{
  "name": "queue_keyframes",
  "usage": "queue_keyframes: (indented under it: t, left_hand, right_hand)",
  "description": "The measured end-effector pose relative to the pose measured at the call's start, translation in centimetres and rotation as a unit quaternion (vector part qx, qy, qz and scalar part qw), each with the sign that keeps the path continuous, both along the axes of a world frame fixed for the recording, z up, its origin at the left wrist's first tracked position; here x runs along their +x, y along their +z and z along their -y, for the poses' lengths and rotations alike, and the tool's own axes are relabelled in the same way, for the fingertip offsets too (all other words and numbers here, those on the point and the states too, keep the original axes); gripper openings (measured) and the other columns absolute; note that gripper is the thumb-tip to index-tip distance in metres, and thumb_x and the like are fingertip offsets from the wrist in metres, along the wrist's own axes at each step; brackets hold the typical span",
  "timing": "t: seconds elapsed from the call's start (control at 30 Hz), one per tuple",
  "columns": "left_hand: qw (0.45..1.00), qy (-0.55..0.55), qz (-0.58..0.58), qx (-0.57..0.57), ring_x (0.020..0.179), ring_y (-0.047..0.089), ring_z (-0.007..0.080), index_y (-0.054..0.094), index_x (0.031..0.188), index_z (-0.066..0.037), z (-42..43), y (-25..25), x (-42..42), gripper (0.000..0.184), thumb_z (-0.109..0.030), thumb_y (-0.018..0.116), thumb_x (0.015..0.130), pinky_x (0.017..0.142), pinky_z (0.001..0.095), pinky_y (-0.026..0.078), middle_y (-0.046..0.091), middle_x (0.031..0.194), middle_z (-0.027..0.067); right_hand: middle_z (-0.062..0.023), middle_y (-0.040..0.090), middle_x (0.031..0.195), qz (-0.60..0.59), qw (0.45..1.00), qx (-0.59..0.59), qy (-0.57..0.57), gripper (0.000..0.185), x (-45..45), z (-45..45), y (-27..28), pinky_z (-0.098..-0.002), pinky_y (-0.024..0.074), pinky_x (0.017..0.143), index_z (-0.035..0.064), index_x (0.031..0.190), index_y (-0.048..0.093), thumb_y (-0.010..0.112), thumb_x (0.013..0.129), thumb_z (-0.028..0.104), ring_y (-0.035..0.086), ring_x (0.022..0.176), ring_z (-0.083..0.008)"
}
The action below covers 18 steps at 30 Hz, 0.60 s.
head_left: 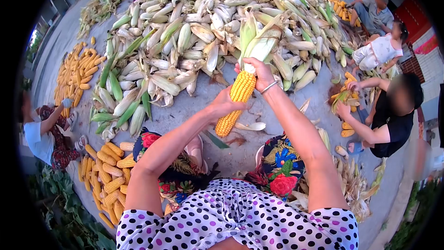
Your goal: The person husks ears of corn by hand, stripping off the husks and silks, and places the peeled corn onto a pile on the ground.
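Note:
An ear of corn is held up in front of me, its yellow kernels bare and its tip pointing down. The pale green husk is folded back above it, still joined at the base. My left hand is wrapped round the middle of the cob. Higher up, my right hand is closed round the base, where husk and cob meet. A bangle circles my right wrist. Beneath the cob, a loose strip of husk lies on the concrete ground.
A big heap of unhusked corn spreads ahead. Bare cobs are piled by my left leg, with another pile farther left. Stripped husks lie to my right. A person sits left; several people, including one in black, are right.

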<state>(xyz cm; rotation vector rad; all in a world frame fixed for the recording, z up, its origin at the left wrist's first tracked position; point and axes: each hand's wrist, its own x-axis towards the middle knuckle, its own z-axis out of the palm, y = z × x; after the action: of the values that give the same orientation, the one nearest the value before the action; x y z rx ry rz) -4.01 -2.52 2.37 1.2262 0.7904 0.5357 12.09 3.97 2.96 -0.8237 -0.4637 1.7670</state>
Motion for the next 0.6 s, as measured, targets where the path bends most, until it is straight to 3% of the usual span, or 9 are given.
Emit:
queue_keyframes:
  t: [0.07,0.1,0.2,0.33,0.6]
  left_hand:
    - [0.998,-0.026,0.018,-0.053,0.082,0.057,0.0147,0.042,0.116,-0.001,-0.4,-0.2,-0.8,0.055,-0.013,0.071,0.071,0.069,0.0319,0.05,0.054,0.094,0.0065]
    - [0.997,-0.039,0.032,-0.059,0.083,0.057,0.015,0.042,0.117,-0.002,-0.5,-0.7,-1.1,0.055,-0.012,0.071,0.071,0.069,0.032,0.051,0.054,0.095,0.0057]
    - [0.995,-0.059,0.066,-0.036,0.089,0.054,0.0147,0.043,0.12,-0.006,-0.5,-1.9,-1.3,0.057,-0.012,0.071,0.071,0.073,0.031,0.049,0.054,0.099,0.0043]
    - [0.997,-0.041,0.07,0.02,0.088,0.054,0.0124,0.045,0.116,-0.002,-0.5,-0.5,-1.2,0.057,-0.013,0.074,0.068,0.074,0.0284,0.048,0.055,0.099,0.0037]
    - [0.996,-0.039,0.068,0.036,0.082,0.056,0.0109,0.047,0.109,-0.002,-0.2,-0.8,-0.6,0.05,-0.018,0.075,0.07,0.071,0.0267,0.048,0.057,0.094,0.0036]
  right_hand:
    - [-0.0087,0.06,0.076,0.023,0.999,0.014,0.026,0.02,0.1,0.0,0.2,-0.031,0.0533,0.069,-0.0035,0.093,0.055,0.057,0.083,0.014,0.061,0.073,-0.0187]
    - [-0.0077,0.058,0.072,-0.028,0.996,0.021,0.081,0.019,0.7,-0.6,-0.8,-0.0307,0.0513,0.065,-0.0013,0.091,0.055,0.056,0.084,0.016,0.058,0.067,-0.0174]
    - [-0.0023,0.051,0.063,-0.057,0.996,0.022,0.063,0.014,0.0,0.1,1.2,-0.0297,0.0472,0.057,0.0079,0.077,0.052,0.059,0.082,0.019,0.052,0.056,-0.0147]
    - [0.0013,0.045,0.065,-0.045,0.998,0.041,0.031,0.012,0.0,0.4,2.0,-0.028,0.0432,0.059,0.0099,0.084,0.05,0.058,0.087,0.019,0.045,0.058,-0.0115]
    - [-0.001,0.052,0.071,0.067,0.996,0.059,-0.019,0.013,-0.2,1.1,2.7,-0.0274,0.0458,0.058,0.0087,0.087,0.051,0.06,0.085,0.018,0.05,0.059,-0.0118]
